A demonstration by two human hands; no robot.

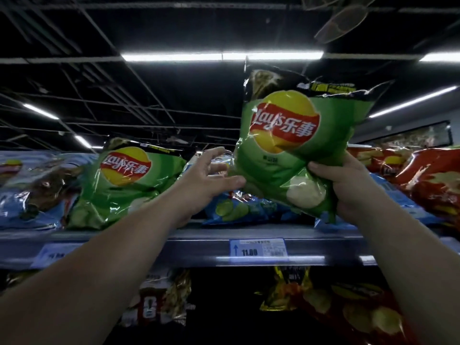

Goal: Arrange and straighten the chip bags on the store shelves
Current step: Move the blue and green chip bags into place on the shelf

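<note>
ceiling: dark, open black grid of bars
lights: long fluorescent tube overhead, more tubes left and right
fan: ceiling fan, top right
shelf edge: grey metal, glossy
price tag: blue-white, reads 11.00
lower shelf: dim, shadowed

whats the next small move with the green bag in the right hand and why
Probably set the held green bag down upright beside the green bag on the shelf. The right hand grips its lower corner, so it hangs tilted above the shelf edge. The left hand is open at its left edge, ready to steady it, and blue bags lie flat in the gap below.
</note>
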